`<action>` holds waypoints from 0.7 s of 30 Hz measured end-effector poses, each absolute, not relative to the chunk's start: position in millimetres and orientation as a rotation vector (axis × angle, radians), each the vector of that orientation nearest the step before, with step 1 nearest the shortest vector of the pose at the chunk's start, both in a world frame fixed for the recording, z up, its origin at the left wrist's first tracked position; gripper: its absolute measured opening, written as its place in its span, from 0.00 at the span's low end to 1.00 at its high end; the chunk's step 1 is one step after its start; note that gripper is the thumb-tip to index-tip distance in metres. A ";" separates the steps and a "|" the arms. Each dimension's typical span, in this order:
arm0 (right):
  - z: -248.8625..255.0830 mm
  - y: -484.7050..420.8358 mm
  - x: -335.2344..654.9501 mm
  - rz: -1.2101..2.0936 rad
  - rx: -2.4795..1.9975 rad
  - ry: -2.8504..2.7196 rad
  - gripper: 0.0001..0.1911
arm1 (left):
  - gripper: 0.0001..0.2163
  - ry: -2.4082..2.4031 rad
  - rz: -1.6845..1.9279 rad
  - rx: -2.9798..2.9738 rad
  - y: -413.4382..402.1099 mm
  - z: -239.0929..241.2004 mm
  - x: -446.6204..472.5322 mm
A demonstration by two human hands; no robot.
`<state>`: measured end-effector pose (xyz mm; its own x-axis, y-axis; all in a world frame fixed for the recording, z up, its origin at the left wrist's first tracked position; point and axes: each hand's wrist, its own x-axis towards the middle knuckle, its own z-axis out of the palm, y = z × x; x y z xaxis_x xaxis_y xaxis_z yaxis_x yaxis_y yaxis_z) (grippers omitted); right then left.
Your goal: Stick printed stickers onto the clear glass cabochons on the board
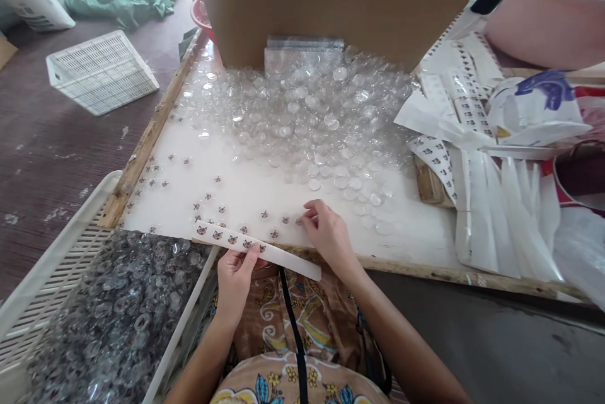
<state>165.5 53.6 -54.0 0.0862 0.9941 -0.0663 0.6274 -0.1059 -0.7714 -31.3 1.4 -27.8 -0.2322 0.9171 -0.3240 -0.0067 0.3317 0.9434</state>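
Note:
My left hand pinches a white strip of cat-face stickers between thumb and fingers, held aslant over the table's front edge. Several printed faces show on the strip's left half; its right half is bare. Just to the right, my right hand has its fingers bent together low over the white tabletop. At its fingertips sits a small cat-face sticker, partly covered by them. Clear round discs bearing the same face, such as a stickered disc, lie scattered to the left.
A heap of clear plastic discs spreads before a large cardboard box. At lower left stands a white crate full of clear pieces. Sticker sheets pile up at right. Wooden strips edge the table.

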 end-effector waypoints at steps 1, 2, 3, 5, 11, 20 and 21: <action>-53.0 54.4 161.4 0.900 -1.729 -1.592 0.10 | 0.12 1.545 1.098 0.866 0.5 -26.8 -31.8; -51.7 55.7 158.9 0.944 -1.669 -1.599 0.11 | 0.12 1.547 1.099 0.874 -0.5 -26.2 -32.8; -50.1 57.6 158.5 0.945 -1.632 -1.617 0.10 | 0.12 1.548 1.100 0.880 -1.6 -25.9 -34.1; -46.4 63.6 163.9 0.811 -1.641 -1.675 0.09 | 0.12 1.549 1.107 0.884 -4.0 -25.8 -37.1; -46.2 95.9 194.9 0.358 -1.832 -1.987 0.10 | 0.15 1.474 1.103 0.855 -8.4 -26.9 -34.7; -61.0 113.3 197.5 0.193 -1.801 -2.325 0.11 | 0.17 1.361 1.080 0.808 -6.1 -30.7 -25.8; -61.0 112.9 198.3 0.191 -1.795 -2.317 0.11 | 0.17 1.359 1.082 0.803 -5.6 -31.2 -26.6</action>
